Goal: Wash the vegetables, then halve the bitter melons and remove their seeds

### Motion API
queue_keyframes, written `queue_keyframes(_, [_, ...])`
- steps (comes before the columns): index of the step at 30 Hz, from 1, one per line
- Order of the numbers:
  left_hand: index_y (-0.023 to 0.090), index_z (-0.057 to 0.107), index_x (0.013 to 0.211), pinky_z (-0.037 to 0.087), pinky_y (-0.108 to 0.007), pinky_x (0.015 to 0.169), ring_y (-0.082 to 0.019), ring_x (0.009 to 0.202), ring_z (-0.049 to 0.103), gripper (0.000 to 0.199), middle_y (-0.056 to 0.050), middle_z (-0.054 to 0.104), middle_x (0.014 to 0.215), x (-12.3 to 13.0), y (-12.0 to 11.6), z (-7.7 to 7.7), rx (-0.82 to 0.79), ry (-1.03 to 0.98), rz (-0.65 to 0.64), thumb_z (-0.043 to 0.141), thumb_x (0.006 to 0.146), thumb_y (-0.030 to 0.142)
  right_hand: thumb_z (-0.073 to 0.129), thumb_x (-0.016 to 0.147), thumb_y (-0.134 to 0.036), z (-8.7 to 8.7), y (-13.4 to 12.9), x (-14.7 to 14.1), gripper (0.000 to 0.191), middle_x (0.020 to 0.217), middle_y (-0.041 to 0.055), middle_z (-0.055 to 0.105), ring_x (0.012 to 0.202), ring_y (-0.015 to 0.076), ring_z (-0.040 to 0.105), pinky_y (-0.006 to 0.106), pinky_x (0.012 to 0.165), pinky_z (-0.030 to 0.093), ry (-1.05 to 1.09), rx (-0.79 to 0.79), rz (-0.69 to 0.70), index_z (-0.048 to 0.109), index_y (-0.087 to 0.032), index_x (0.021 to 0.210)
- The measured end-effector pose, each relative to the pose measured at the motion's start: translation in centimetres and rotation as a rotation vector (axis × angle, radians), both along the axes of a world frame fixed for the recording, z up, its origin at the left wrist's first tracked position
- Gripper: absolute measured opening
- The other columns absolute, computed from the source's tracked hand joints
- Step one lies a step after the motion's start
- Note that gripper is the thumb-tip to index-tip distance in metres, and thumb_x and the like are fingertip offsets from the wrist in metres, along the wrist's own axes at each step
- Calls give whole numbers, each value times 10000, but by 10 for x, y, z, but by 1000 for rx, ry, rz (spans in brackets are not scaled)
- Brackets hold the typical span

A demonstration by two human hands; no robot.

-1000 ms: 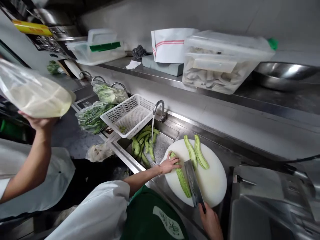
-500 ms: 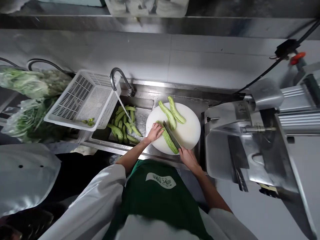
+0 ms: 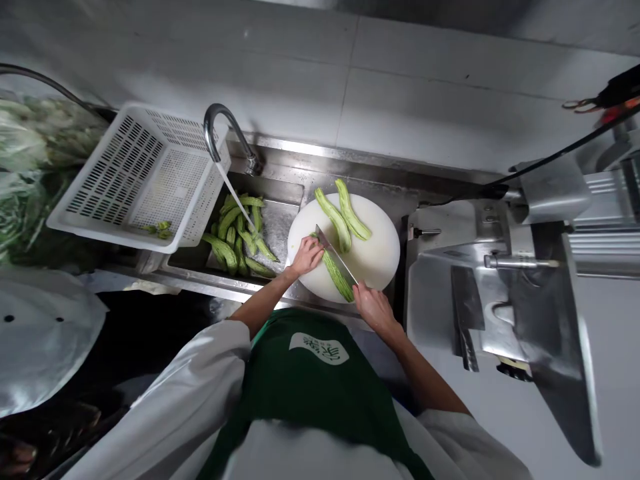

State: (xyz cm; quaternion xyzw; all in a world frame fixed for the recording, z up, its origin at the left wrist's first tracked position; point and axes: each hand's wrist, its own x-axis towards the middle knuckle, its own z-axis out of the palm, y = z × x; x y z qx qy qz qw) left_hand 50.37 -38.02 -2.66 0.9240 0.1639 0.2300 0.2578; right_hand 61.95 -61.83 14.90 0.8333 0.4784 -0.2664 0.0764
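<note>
On the round white cutting board [image 3: 377, 267] lies a green ridged gourd [image 3: 336, 275]. My left hand [image 3: 307, 255] has its fingers closed on the gourd's upper end. My right hand [image 3: 373, 307] grips the handle of a knife [image 3: 337, 260], whose blade lies lengthwise along the gourd. How deep the blade sits is too small to tell. Two pale gourd pieces [image 3: 334, 217] rest side by side at the back of the board. Several whole gourds [image 3: 230, 247] are piled in the sink to the left, under water running from a curved faucet [image 3: 213, 127].
A white perforated basket [image 3: 110, 237] with a few green scraps stands over the sink's left side. Bagged leafy vegetables [image 3: 25, 193] are beyond it. At right, a cleaver [image 3: 467, 300] lies on a metal machine [image 3: 430, 307]. A person's white cap [image 3: 45, 333] shows lower left.
The view has tilted down and come nearer. The knife blade sits slightly differently on the gourd, with its tip further left and up. Both hands keep their holds.
</note>
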Motion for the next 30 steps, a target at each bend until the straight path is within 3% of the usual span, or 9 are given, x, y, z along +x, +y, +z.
queue_keyframes(10, [187, 696, 1079, 414, -530, 1078, -276, 1152, 514, 279, -138, 599, 1123, 1, -1, 9, -77, 42, -37, 472, 994, 330, 290, 1091, -280, 6, 43, 4, 362, 932, 166, 739, 867, 224, 725, 285, 790, 484, 39, -68, 5, 576, -80, 1187])
queue_keyframes(18, [173, 693, 1097, 436, -522, 1062, -280, 1174, 498, 293, -138, 596, 1131, -2, -1, 6, -96, 23, -43, 475, 997, 340, 219, 1104, -275, -37, 110, 0, 413, 1059, 180, 723, 961, 236, 712, 304, 843, 493, 74, -16, -6, 543, -65, 1250])
queue_keyframes(21, [181, 692, 1114, 437, -532, 1054, -282, 1174, 508, 291, -137, 598, 1142, -2, -1, 7, -118, 35, -47, 487, 992, 348, 224, 1101, -296, -42, 124, 4, 413, 1072, 182, 725, 965, 243, 710, 304, 833, 492, 83, -11, -14, 536, -77, 1261])
queue_keyframes(25, [185, 694, 1117, 431, -537, 1059, -284, 1163, 510, 289, -139, 596, 1138, -2, -1, 6, -129, 34, -35, 499, 986, 352, 274, 1090, -299, -21, 109, 15, 376, 1054, 194, 724, 970, 258, 709, 315, 849, 474, 100, -23, 34, 576, -94, 1182])
queue_keyframes(30, [198, 699, 1098, 422, -560, 1058, -295, 1155, 502, 272, -142, 596, 1129, -2, -1, 3, -161, 23, -36, 512, 973, 351, 322, 1081, -275, 12, 51, 11, 316, 974, 175, 730, 931, 258, 721, 303, 817, 457, 80, -147, 34, 586, -104, 1122])
